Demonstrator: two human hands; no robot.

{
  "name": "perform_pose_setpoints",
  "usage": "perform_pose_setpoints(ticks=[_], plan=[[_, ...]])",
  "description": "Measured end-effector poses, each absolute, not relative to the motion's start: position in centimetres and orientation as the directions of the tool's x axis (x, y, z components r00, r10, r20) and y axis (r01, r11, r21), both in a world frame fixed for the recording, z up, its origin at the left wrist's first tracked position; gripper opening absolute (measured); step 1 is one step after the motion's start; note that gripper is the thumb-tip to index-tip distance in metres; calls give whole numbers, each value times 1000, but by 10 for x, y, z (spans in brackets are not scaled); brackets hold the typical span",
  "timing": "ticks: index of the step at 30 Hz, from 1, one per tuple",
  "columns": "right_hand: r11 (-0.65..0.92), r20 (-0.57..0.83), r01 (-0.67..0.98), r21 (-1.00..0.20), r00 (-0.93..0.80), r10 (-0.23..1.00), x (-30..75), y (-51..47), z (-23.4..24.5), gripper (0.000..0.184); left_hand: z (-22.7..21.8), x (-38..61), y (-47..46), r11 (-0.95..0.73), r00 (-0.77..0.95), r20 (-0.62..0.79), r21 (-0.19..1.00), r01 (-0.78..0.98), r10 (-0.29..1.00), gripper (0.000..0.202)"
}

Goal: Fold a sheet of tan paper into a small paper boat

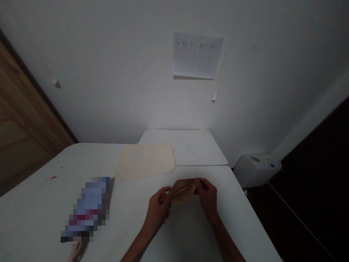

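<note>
A small brown paper envelope (183, 190) is held just above the white table (40, 203), between both hands. My left hand (158, 208) pinches its left end, fingers curled closed. My right hand (207, 196) grips its right end from above, fingers folded over the edge. Both forearms come in from the bottom of the view.
A stack of cream folders (145, 160) lies beyond the hands. A blurred-out flat object (88, 207) rests at the left. A second white table (185, 145) stands against the wall under a printed sheet (196, 55). A white container (256, 167) sits on the floor at right; a wooden door (19, 127) at left.
</note>
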State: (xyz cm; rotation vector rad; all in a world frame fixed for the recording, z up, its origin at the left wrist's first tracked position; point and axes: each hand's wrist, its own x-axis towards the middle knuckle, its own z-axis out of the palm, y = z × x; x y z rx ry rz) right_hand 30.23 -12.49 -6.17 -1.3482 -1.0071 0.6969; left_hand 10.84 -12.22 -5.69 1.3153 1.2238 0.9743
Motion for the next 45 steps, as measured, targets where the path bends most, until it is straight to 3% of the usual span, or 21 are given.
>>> perform_pose_setpoints(ticks=[4, 9, 16, 25, 30, 45], plan=[[112, 162, 140, -984, 425, 891, 303, -125, -62, 46, -54, 109, -123, 14, 120, -32, 988, 151, 992, 55], [109, 171, 167, -980, 415, 894, 302, -126, -61, 49, -55, 108, -124, -117, 90, 94, 946, 301, 991, 48], [113, 178, 183, -977, 396, 901, 302, -125, -64, 41, -52, 107, -124, -192, 87, 172, 906, 376, 981, 42], [137, 312, 437, -889, 360, 879, 303, -129, -60, 21, -57, 107, -125, -286, 149, 244, 815, 504, 958, 36], [138, 335, 482, -865, 351, 874, 301, -132, -57, 20, -59, 106, -125, -286, 67, 304, 764, 579, 950, 31], [123, 266, 372, -920, 364, 893, 301, -135, -57, 28, -72, 99, -118, -314, 97, 361, 610, 727, 927, 34]])
